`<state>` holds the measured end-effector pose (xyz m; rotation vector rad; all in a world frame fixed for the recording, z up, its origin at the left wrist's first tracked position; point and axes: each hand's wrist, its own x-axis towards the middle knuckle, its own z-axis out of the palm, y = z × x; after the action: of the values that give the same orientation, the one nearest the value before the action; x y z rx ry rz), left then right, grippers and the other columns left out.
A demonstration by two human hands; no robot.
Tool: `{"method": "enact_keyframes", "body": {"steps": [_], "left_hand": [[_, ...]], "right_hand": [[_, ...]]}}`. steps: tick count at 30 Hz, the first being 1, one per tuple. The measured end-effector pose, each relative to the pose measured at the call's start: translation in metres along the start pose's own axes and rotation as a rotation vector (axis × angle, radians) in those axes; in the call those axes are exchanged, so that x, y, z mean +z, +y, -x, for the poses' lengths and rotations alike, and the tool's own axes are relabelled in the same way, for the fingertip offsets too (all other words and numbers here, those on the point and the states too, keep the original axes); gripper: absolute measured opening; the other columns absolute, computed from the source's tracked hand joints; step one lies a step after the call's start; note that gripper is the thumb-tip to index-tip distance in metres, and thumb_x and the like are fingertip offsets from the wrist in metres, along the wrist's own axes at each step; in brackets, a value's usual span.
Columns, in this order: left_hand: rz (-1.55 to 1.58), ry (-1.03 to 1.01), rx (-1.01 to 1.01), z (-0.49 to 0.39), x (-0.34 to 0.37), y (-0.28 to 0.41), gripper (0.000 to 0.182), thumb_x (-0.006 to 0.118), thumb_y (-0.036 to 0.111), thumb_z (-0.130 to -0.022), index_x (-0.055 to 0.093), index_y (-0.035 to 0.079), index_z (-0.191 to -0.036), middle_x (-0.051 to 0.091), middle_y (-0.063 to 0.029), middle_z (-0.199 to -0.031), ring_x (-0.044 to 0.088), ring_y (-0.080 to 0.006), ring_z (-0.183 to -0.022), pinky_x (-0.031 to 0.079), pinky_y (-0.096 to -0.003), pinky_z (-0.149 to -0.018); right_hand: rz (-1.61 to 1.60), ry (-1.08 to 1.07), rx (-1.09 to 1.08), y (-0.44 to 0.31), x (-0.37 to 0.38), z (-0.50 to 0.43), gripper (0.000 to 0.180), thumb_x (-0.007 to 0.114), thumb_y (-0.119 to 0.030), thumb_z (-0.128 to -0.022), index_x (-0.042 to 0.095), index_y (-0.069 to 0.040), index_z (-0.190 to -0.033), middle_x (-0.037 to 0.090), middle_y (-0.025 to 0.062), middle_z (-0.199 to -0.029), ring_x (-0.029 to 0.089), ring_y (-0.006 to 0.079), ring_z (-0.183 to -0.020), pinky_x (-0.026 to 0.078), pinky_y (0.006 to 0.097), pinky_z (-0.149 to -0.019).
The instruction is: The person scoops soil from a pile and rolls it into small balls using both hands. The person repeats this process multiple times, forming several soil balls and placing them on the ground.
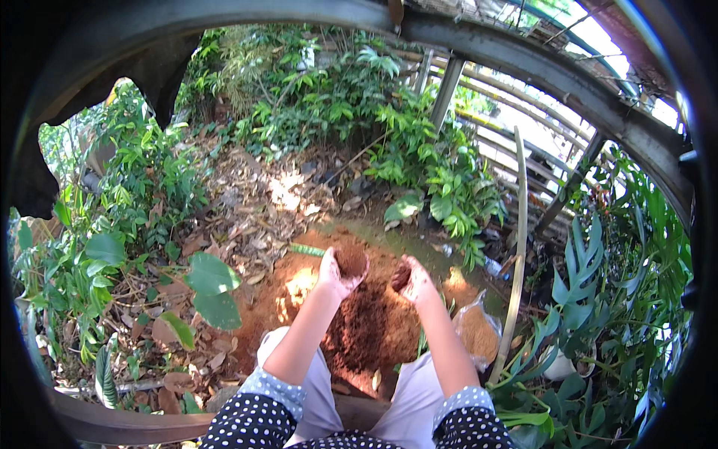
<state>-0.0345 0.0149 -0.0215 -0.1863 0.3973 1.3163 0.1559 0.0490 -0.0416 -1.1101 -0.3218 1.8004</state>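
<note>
My left hand (335, 279) is cupped around a rounded mass of reddish-brown soil (351, 261). Across from it, my right hand (414, 283) has its fingers curled inward, with dark soil on them; whether it holds a clump is unclear. Both hands are above a heap of loose soil (359, 331), darker in its middle, on the ground between my knees. A clear plastic bag (478, 331) with light brown granular material stands to the right of my right forearm. Just left of my left hand, a narrow green leaf (307, 250) lies on the soil.
Dry leaves (247, 207) cover the ground ahead and to the left. A long pale pole (519, 241) slants up on the right, near a bamboo fence (521, 149). Broad-leaved plants (583, 280) crowd the right side, and a white pot (558, 363) sits among them.
</note>
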Motion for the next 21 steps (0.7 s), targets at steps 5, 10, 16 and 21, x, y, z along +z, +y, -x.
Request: {"method": "enact_keyframes", "body": {"steps": [5, 10, 16, 21], "left_hand": [[-0.042, 0.037, 0.019, 0.013, 0.009, -0.012, 0.04, 0.033, 0.038, -0.092, 0.047, 0.001, -0.102, 0.054, -0.0162, -0.097, 0.055, -0.0305, -0.086, 0.051, -0.0446, -0.075], [-0.059, 0.01, -0.002, 0.027, 0.013, -0.02, 0.04, 0.035, 0.037, -0.092, 0.047, 0.0, -0.101, 0.055, -0.0175, -0.095, 0.056, -0.0314, -0.086, 0.051, -0.0446, -0.075], [-0.195, -0.033, 0.006, 0.035, 0.005, -0.013, 0.029, 0.042, 0.03, -0.086, 0.046, 0.003, -0.096, 0.056, -0.0174, -0.092, 0.058, -0.032, -0.082, 0.053, -0.0448, -0.071], [-0.135, 0.0, 0.027, 0.036, 0.003, -0.003, 0.029, 0.043, 0.031, -0.085, 0.046, 0.003, -0.092, 0.056, -0.0169, -0.089, 0.058, -0.0327, -0.078, 0.053, -0.0443, -0.069]], "right_hand": [[0.054, -0.283, -0.101, 0.002, -0.007, -0.005, 0.024, 0.052, 0.011, -0.079, 0.048, 0.004, -0.101, 0.057, 0.0215, -0.095, 0.061, 0.0286, -0.083, 0.055, 0.0349, -0.073], [0.06, -0.248, -0.116, 0.006, -0.014, -0.016, 0.026, 0.052, 0.006, -0.08, 0.054, -0.002, -0.105, 0.065, 0.0133, -0.089, 0.065, 0.0217, -0.079, 0.044, 0.0239, -0.049], [-0.031, -0.336, -0.144, 0.001, -0.012, -0.012, 0.015, 0.046, -0.008, -0.088, 0.055, 0.002, -0.095, 0.063, 0.0157, -0.088, 0.062, 0.0272, -0.081, 0.051, 0.0312, -0.067], [-0.261, -0.443, -0.129, -0.003, -0.007, -0.006, 0.023, 0.044, -0.015, -0.09, 0.054, 0.004, -0.098, 0.06, 0.0189, -0.091, 0.059, 0.0295, -0.088, 0.052, 0.0367, -0.077]]}}
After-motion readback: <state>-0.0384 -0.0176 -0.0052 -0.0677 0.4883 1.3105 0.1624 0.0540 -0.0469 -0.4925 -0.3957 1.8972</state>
